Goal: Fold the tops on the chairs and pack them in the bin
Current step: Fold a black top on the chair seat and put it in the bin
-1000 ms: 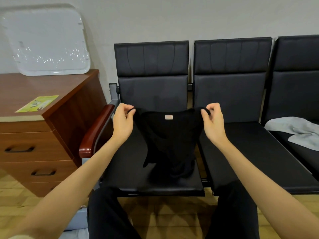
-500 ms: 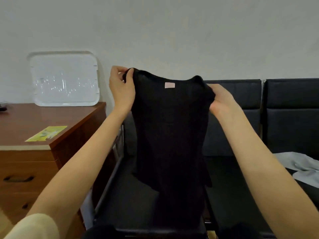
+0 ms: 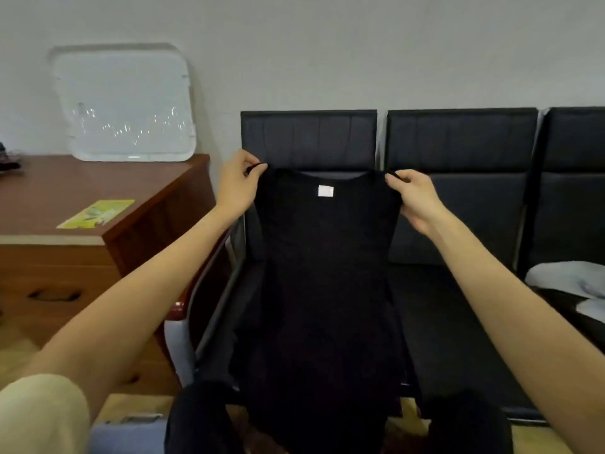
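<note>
Fingers on both hands are pinching the shoulder corners of the black top (image 3: pixel 327 273), arms stretched out forward; left hand (image 3: pixel 237 186) sits a touch higher than the right hand (image 3: pixel 415 199); top hangs flat and full length in front of the black chairs (image 3: pixel 458 204), hem down by the knees; grey top (image 3: pixel 569 283) lies on the far right seat.

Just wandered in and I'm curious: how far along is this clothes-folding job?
Early, it seems. Nothing folded or packed shows. In hand: the left hand and right hand pinch the shoulders of a black top, which hangs open and unfolded before the leftmost chair. Left: folding it, then the pale grey garment lying crumpled on the chair at far right. The blue-grey corner at bottom left may be the bin.
</note>
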